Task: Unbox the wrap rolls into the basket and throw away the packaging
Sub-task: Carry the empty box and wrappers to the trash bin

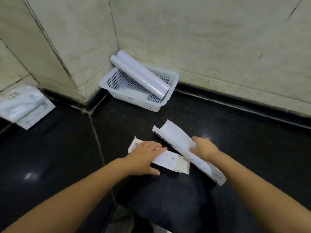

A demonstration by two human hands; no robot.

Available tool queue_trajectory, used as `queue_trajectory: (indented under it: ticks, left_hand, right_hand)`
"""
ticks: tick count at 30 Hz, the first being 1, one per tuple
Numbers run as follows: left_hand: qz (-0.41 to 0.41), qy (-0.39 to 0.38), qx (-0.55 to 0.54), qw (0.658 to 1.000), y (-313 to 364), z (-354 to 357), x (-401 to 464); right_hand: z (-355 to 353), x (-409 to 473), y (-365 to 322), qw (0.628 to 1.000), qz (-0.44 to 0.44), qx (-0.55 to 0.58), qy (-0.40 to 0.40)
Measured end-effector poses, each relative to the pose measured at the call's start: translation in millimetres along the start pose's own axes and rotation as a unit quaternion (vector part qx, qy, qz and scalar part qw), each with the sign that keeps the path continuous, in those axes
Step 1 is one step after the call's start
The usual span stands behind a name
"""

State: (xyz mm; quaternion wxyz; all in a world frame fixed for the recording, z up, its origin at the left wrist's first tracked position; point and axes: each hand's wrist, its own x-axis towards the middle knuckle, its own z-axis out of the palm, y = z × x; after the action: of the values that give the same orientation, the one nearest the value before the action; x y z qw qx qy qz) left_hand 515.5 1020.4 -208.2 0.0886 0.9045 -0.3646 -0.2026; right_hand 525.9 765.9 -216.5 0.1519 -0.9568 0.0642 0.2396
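Observation:
Two white wrap rolls (pixel 141 74) lie slanted in the white perforated basket (pixel 117 95), which stands in the wall corner on the black counter. Their upper ends lean on the wall. My left hand (pixel 144 157) grips a flattened white carton (pixel 168 161) near the counter's front. My right hand (pixel 204 148) holds a second long opened carton (pixel 175 135) whose flap curls upward. The two cartons lie side by side, touching at their near ends.
A white printed plastic bag (pixel 25 106) lies at the far left against the wall. Tiled walls close the back and left sides. The dark glossy counter (pixel 252 148) stretches to the right. The counter's front edge runs below my forearms.

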Motion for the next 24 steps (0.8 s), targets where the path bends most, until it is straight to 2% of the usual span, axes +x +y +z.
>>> queue_trajectory:
  ticks: [4, 6, 8, 11, 12, 14, 18, 21, 24]
  left_hand:
    - [-0.005, 0.085, 0.107, 0.991, 8, 23, -10]
    - [-0.031, 0.078, 0.118, 0.989, 8, 19, -14]
    - [-0.081, 0.055, 0.102, 0.990, 5, 9, -17]
    - [-0.179, 0.076, -0.043, 0.980, -3, -19, -27]
    - [-0.199, 0.104, -0.104, 0.969, -5, -31, -30]
    - [-0.220, 0.164, -0.186, 0.944, -5, -56, -31]
    - [-0.178, 0.235, -0.287, 0.912, 17, -100, -6]
    - [-0.119, 0.221, -0.352, 0.902, 51, -113, 23]
    - [-0.047, 0.177, -0.379, 0.907, 89, -107, 51]
  right_hand:
    - [-19, -27, 14, 0.997, -0.006, 0.071, -0.043]
    - [-37, -44, 20, 0.991, -0.020, 0.130, -0.030]
    - [-58, -63, 26, 0.970, -0.035, 0.241, 0.005]
    - [-87, -89, 33, 0.891, -0.057, 0.439, 0.096]
    - [-95, -98, 35, 0.874, -0.068, 0.463, 0.128]
    - [-106, -115, 41, 0.874, -0.098, 0.442, 0.177]
    - [-103, -147, 54, 0.886, -0.118, 0.390, 0.223]
    - [-94, -174, 64, 0.847, -0.093, 0.448, 0.271]
    - [-81, -212, 78, 0.809, -0.045, 0.511, 0.288]
